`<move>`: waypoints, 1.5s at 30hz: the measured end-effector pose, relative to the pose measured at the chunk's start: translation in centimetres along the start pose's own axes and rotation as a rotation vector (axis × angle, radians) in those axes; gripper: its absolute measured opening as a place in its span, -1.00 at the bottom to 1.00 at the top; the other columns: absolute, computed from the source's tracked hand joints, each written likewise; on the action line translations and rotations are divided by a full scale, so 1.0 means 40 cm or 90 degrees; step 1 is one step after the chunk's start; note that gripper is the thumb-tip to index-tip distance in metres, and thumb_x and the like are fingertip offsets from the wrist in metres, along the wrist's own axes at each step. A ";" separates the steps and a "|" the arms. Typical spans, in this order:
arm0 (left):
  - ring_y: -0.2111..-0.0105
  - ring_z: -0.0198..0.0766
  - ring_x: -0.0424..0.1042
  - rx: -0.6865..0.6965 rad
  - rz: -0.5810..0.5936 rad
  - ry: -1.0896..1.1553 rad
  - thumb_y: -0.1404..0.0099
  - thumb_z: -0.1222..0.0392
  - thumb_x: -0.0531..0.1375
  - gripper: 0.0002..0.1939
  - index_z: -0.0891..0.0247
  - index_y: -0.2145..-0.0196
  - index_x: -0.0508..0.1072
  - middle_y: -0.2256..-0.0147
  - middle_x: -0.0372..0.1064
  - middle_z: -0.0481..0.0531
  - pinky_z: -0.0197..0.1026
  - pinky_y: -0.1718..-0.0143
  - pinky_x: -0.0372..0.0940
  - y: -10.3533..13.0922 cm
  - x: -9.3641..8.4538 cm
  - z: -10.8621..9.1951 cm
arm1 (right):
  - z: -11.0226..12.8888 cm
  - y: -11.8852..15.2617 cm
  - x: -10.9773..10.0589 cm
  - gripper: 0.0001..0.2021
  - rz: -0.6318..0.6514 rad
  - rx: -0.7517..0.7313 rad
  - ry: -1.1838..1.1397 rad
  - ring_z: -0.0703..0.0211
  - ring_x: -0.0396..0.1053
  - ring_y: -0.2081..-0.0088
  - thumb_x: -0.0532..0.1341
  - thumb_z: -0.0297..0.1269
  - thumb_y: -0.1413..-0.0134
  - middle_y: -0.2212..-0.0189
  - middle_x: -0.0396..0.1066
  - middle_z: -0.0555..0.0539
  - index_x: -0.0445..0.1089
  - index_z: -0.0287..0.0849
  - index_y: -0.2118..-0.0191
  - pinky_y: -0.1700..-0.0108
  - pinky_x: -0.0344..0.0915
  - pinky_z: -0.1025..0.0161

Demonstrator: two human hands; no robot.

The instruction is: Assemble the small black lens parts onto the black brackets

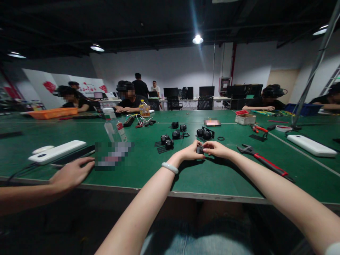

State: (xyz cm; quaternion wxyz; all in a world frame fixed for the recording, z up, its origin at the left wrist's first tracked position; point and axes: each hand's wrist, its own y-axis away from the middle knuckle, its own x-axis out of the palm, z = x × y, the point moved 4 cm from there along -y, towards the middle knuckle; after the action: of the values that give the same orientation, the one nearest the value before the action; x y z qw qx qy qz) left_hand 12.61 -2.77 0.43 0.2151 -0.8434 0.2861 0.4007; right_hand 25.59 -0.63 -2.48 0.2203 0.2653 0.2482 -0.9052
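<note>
Over the green table, my left hand (191,151) has its fingers wrapped round a small black plastic part (199,149). Fingers of my right hand (214,148) pinch the same part from the other side; its exact kind cannot be made out. Just beyond my hands lie black round-bodied parts (204,133) with flat slotted plates. More such black parts (168,141) sit to the left of them. A black ring (221,138) rests right of the cluster, beyond my right hand.
An adjustable wrench (265,161) and pliers (260,130) lie at right, near a white power bank (310,145). A small box (244,118) stands behind. At left are a clear bottle (111,127), another white power bank (62,151) and another person's hand (73,173). Several people sit opposite.
</note>
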 end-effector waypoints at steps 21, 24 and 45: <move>0.37 -0.32 0.21 0.007 0.002 0.038 0.11 0.03 0.14 -0.45 0.33 0.20 0.06 0.33 0.15 0.02 -0.31 0.46 0.17 -0.012 0.004 0.027 | 0.015 0.007 -0.007 -0.55 -0.005 -0.035 -0.043 0.25 0.23 0.31 0.23 -0.37 0.36 0.34 0.25 -0.03 0.14 -0.19 0.20 0.28 0.18 0.27; 0.37 -0.33 0.20 0.015 0.003 0.053 0.12 0.03 0.15 -0.45 0.33 0.21 0.06 0.33 0.15 0.01 -0.31 0.43 0.18 -0.011 0.004 0.022 | 0.018 0.007 -0.005 -0.53 -0.006 -0.038 -0.025 0.26 0.23 0.32 0.24 -0.35 0.38 0.35 0.25 -0.02 0.14 -0.18 0.20 0.29 0.18 0.27; 0.38 -0.32 0.21 0.006 -0.003 0.055 0.12 0.00 0.15 -0.43 0.33 0.19 0.06 0.33 0.15 0.03 -0.29 0.45 0.19 -0.012 0.005 0.029 | 0.019 0.007 -0.005 -0.61 -0.013 -0.033 0.004 0.25 0.24 0.33 0.20 -0.31 0.30 0.35 0.28 -0.03 0.18 -0.19 0.22 0.28 0.19 0.26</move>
State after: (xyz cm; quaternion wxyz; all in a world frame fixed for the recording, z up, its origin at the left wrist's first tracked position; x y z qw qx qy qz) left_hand 12.38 -1.81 -0.33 0.2075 -0.8594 0.2949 0.3624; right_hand 25.63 -1.21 -1.89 0.2169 0.2599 0.2749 -0.8999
